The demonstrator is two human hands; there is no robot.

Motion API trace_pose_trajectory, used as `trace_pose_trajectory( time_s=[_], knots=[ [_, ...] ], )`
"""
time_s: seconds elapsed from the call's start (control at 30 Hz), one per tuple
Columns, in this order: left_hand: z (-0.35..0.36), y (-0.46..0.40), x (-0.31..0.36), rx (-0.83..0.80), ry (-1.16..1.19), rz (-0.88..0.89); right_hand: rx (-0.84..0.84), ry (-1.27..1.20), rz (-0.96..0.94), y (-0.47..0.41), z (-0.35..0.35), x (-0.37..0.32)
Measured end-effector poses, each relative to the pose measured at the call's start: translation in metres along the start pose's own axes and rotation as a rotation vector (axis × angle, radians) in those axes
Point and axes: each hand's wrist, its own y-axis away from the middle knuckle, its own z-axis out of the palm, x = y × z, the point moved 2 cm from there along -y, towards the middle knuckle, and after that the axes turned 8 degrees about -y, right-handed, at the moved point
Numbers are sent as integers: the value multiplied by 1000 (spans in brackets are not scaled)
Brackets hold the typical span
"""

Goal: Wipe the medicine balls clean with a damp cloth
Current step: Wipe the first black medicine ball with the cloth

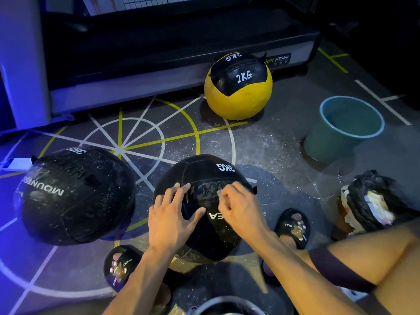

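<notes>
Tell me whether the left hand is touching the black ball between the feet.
Touching. The head view shows the left hand lying flat on the black ball, fingers spread.

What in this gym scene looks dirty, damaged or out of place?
White dust speckles the floor and the left black 3KG ball. No cloth is visible: both hands touch the middle 3KG ball bare.

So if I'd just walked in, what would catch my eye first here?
Probably the yellow and black 2KG medicine ball at the back, bright against the dark treadmill base. Then both hands, left hand and right hand, on the black 3KG medicine ball in the middle. A teal bucket stands to the right.
</notes>
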Motion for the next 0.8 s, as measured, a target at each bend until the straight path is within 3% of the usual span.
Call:
trace_pose_trajectory(
  time_s=[0.07,0.2,0.4,0.53,0.67,0.8],
  knots=[
    [0,1,0,10,-5,5,-77,-21,-30,5,2,1],
    [0,2,2,9,-4,-3,-31,21,118,-6,-13,25],
    [1,3,3,32,-16,-4,-187,11,43,-5,-7,10],
    [2,1,9,36,-19,-5,-46,-41,118,-6,-8,14],
    [5,0,17,22,-39,11,-144,-61,-65,6,13,-14],
    [2,-1,19,35,-48,0,-36,-106,96,-2,-2,15]
  ],
)
